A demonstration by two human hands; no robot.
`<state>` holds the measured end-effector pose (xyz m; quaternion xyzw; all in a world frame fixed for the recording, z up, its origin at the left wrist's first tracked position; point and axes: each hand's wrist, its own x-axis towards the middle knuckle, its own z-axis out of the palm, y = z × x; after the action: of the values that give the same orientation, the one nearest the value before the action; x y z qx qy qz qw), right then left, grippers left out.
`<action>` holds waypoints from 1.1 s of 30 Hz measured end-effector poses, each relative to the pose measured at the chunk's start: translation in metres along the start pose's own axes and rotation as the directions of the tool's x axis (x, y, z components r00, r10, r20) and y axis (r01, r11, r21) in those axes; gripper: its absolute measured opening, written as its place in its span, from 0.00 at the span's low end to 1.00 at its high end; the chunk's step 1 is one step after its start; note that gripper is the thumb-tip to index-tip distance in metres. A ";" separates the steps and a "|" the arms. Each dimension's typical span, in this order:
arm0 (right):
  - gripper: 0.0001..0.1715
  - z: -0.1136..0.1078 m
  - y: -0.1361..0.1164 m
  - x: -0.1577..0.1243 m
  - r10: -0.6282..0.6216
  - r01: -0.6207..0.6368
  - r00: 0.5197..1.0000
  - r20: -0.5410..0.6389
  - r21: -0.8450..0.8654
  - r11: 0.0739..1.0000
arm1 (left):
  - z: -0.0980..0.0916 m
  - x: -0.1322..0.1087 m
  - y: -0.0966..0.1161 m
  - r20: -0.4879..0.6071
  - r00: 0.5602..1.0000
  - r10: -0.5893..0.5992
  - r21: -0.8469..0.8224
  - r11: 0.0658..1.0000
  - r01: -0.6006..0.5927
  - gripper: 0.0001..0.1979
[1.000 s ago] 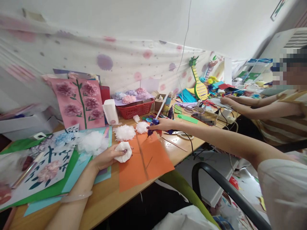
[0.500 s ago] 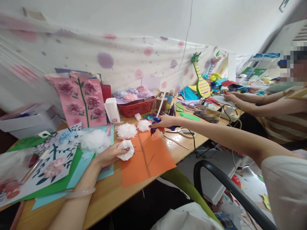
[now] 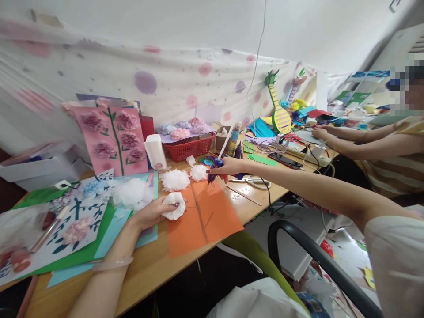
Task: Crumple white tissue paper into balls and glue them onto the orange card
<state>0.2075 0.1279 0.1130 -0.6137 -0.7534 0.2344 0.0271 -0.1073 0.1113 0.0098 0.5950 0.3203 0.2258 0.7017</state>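
My left hand (image 3: 150, 213) is closed round a white tissue-paper flower (image 3: 173, 206), held just above the left edge of an orange paper sheet (image 3: 202, 216). My right hand (image 3: 228, 167) reaches far across the wooden table (image 3: 145, 274) and grips a blue glue gun (image 3: 214, 167) with a white glue stick poking out of its back; the nozzle points down at the sheet's far end. Two more white paper flowers (image 3: 175, 179) lie between the hands.
A red basket (image 3: 187, 149) of paper flowers and a pink flower picture (image 3: 111, 140) stand at the back. Scissors (image 3: 251, 179), a phone (image 3: 285, 160) and cables lie to the right. Another person's arms (image 3: 361, 143) work at the far right. A black chair arm (image 3: 318, 260) is beside me.
The view has shifted slightly. My right hand with the glue gun and my left hand with the flower have barely moved. The other person's hands drew back a little.
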 end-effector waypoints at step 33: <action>0.35 -0.004 0.004 0.005 0.010 -0.008 0.999 -0.033 0.042 0.999 | 0.004 -0.001 0.003 -0.069 0.997 -0.035 -0.052 0.998 0.031 0.20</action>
<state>0.2115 0.1342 0.1138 -0.6202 -0.7451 0.2398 0.0514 -0.1049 0.1077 0.0133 0.5634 0.3485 0.2429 0.7086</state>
